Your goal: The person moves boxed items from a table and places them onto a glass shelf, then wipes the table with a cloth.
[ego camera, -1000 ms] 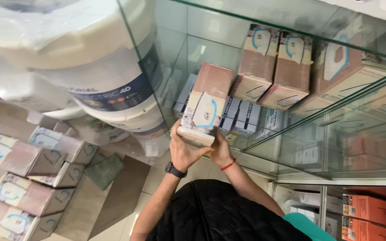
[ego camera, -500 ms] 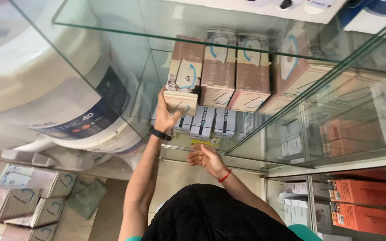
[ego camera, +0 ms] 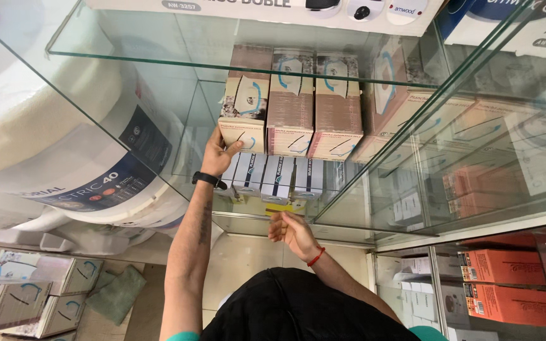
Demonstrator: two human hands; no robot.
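My left hand [ego camera: 218, 155], with a black watch on its wrist, grips the lower front corner of a brown-and-white box [ego camera: 244, 107]. The box lies on a glass shelf [ego camera: 159, 136], at the left end of a row, touching two matching boxes [ego camera: 314, 104]. My right hand [ego camera: 291, 231], with a red band on its wrist, hangs lower down in front of the cabinet. Its fingers are loosely spread and it holds nothing. Small white boxes [ego camera: 273, 177] stand in a row on the shelf below.
A big white cylindrical tank [ego camera: 52, 145] fills the left side, close to the glass wall. More brown-and-white boxes [ego camera: 26, 297] and a green cloth [ego camera: 118, 293] lie on the floor at lower left. Orange boxes [ego camera: 507, 284] sit in the cabinet at lower right.
Both hands held the box a second ago. The left hand has since slid it onto the shelf beside the row, and the right hand has let go and dropped lower.
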